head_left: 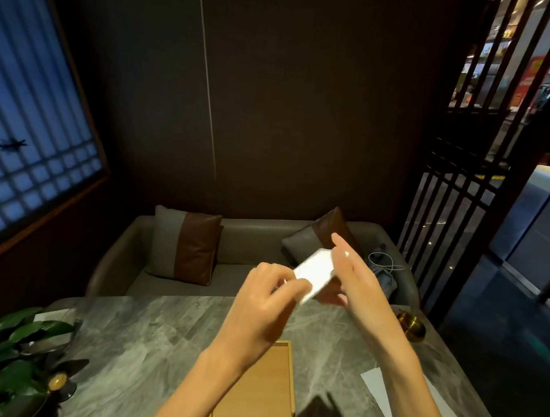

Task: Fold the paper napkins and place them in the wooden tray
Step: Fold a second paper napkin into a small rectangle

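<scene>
One napkin [313,271], long axis up-right (seemingly pinched)

A dim booth behind a grey marble table [147,339]

A grey sofa [249,236] stood against the dark wall [306,113] on the table's far side, with two grey-and-brown cushions on it: the left cushion [184,247] upright, the right cushion [317,240] tilted on a corner. A white cable [385,263] lay looped at the sofa's right end. A leafy plant [6,359] sat on the table's left edge and a brass pot [413,327] at its right edge. A blue-lit lattice panel [30,109] hung to the left, and a dark slatted screen [457,195] closed off the right.
</scene>
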